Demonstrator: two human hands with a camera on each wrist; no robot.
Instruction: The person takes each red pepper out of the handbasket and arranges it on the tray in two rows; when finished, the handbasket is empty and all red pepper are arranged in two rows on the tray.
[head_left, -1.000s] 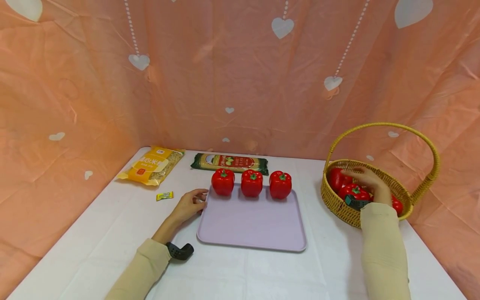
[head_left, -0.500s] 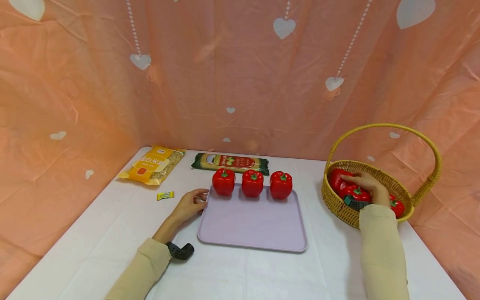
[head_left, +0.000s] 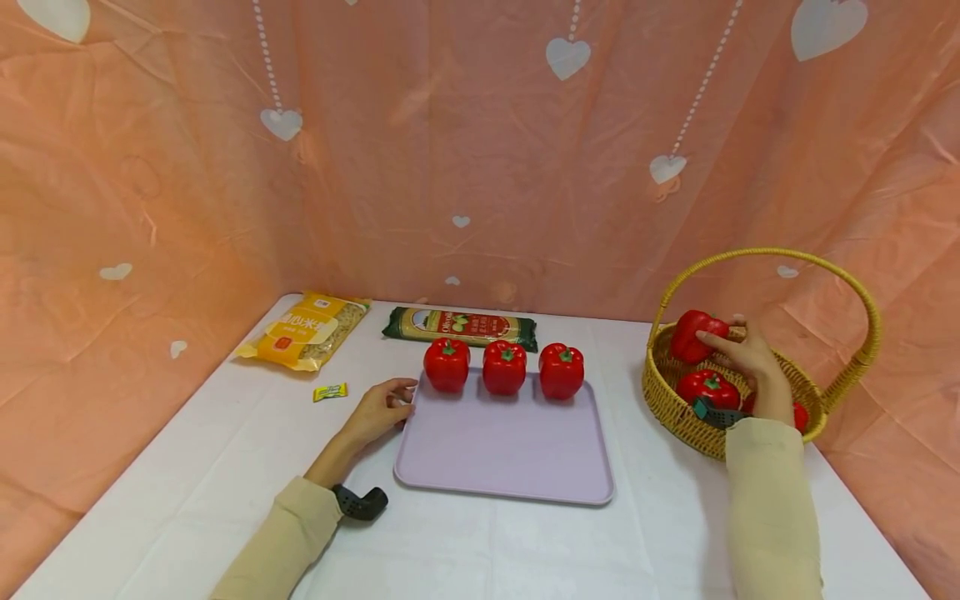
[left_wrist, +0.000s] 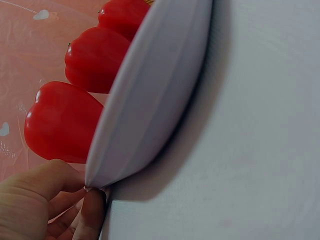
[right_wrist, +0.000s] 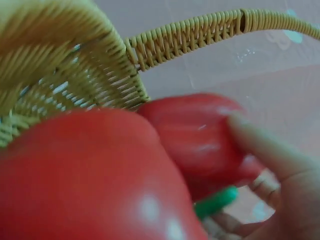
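In the head view my right hand (head_left: 750,354) grips a red bell pepper (head_left: 697,336) at the far side of a wicker basket (head_left: 678,421), the pepper tilted and raised near the rim. The right wrist view shows thumb and fingers around this pepper (right_wrist: 192,135), close to its green stem (right_wrist: 216,201); another pepper (right_wrist: 95,175) fills the foreground. My left hand (head_left: 377,412) is at the left edge of a lilac tray (head_left: 504,442). In the left wrist view its fingertips pinch the tray's rim (left_wrist: 135,100). Three red peppers (head_left: 503,367) stand in a row along the tray's far edge.
More peppers (head_left: 707,388) lie in the basket, whose tall handle (head_left: 765,250) arches over it. Behind the tray lies a green-ended pasta packet (head_left: 468,327). A yellow grain bag (head_left: 303,332) and a small yellow wrapped candy (head_left: 330,392) are at the left on the white table (head_left: 480,550).
My right hand has taken hold of the far-left pepper in the basket and lifted it up toward the rim. The left hand and the tray have stayed in place.
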